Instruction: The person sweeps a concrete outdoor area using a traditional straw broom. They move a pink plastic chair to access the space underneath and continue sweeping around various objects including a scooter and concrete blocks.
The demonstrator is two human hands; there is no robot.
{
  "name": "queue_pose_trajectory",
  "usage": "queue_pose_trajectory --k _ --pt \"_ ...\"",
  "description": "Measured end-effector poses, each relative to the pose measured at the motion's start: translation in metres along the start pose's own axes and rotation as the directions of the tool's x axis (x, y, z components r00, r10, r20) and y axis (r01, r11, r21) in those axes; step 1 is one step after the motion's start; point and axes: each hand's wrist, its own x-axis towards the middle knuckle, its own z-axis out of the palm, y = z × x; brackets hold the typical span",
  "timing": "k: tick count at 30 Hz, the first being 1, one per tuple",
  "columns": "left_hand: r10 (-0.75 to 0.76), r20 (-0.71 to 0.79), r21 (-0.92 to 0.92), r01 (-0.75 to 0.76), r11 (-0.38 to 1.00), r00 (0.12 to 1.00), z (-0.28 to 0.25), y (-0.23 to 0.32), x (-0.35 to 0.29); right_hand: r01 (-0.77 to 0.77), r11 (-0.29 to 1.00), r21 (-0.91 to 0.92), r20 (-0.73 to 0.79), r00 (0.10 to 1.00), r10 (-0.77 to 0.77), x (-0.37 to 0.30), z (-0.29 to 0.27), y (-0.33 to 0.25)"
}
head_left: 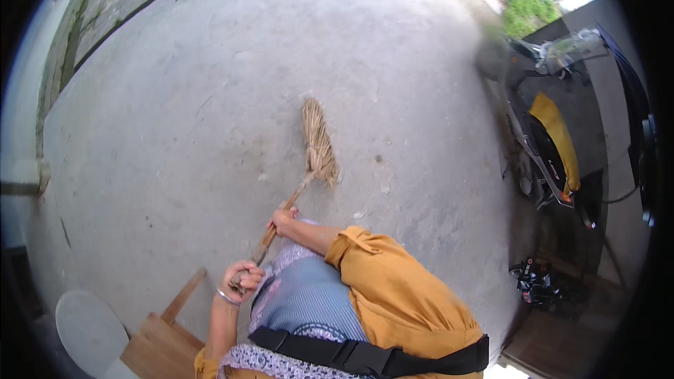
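A straw broom [318,142] with a wooden stick handle lies across in front of me, its bristle head down on the grey concrete floor [210,119]. Around the upper end of the handle my left hand [241,281] is closed, a bracelet at its wrist. Lower on the same handle, nearer the bristles, my right hand [283,220] also grips, its forearm coming out of a mustard-yellow sleeve. Small dark specks and pale bits dot the floor beside the broom head.
A scooter [533,133] with a yellow cloth [556,133] over its seat stands along the right. At lower left are a wooden chair [163,337] and a round pale stool top [90,330]. Plants [528,15] grow beyond the far right edge of the floor.
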Motion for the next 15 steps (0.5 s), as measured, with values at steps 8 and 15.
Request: queue_pose_trajectory --k 8,15 --pt "0.446 -0.231 0.506 -0.285 0.814 0.865 0.061 0.016 -0.077 -0.237 0.952 0.194 0.458 0.88 0.126 -0.035 0.117 0.007" --pt "0.364 -0.116 0.54 -0.249 0.804 0.924 0.057 0.03 -0.065 -0.118 0.97 0.213 0.426 0.904 0.016 -0.038 0.104 -0.037"
